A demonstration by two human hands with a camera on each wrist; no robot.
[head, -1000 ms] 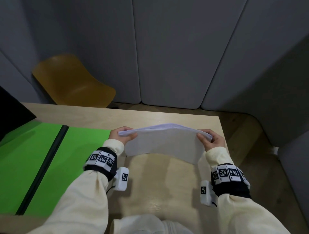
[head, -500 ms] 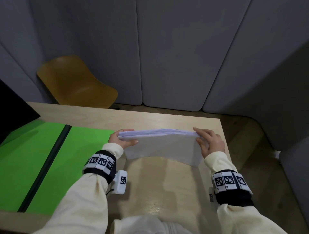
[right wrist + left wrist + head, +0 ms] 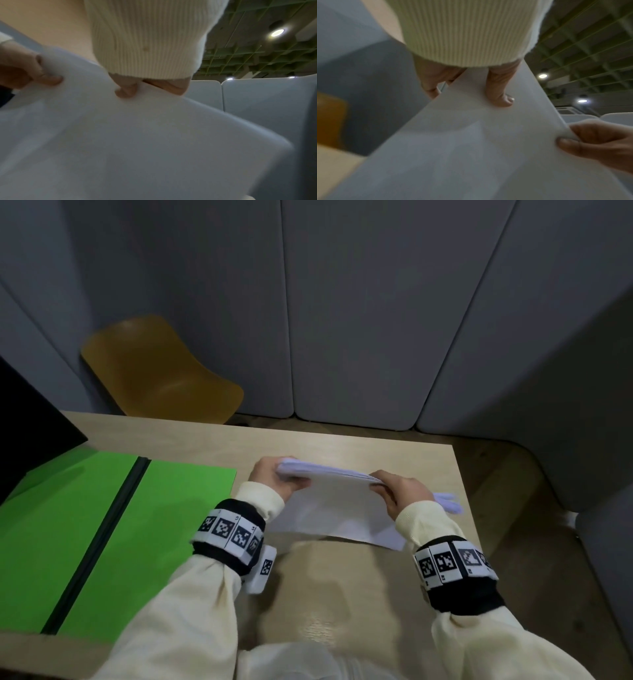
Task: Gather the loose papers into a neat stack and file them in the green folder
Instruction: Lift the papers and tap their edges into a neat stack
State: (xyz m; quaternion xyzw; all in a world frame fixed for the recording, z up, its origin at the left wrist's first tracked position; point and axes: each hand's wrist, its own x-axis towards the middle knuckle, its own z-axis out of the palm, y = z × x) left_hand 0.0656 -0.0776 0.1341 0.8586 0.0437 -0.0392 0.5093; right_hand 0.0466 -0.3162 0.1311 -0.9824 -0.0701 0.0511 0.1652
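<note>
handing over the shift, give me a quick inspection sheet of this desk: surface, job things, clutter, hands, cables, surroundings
surface: light wood table, green folder on its left part.
job's things: stack of papers held above the table, near edge hanging down; some sheets stick out past the right hand. green folder lies open and flat, dark spine down the middle.
clutter: nothing seen.
grippers: left hand grips the stack's left end; right hand grips its right end.
cables: nothing seen.
surroundings: yellow chair behind the table, grey wall panels, a black object at far left.
</note>
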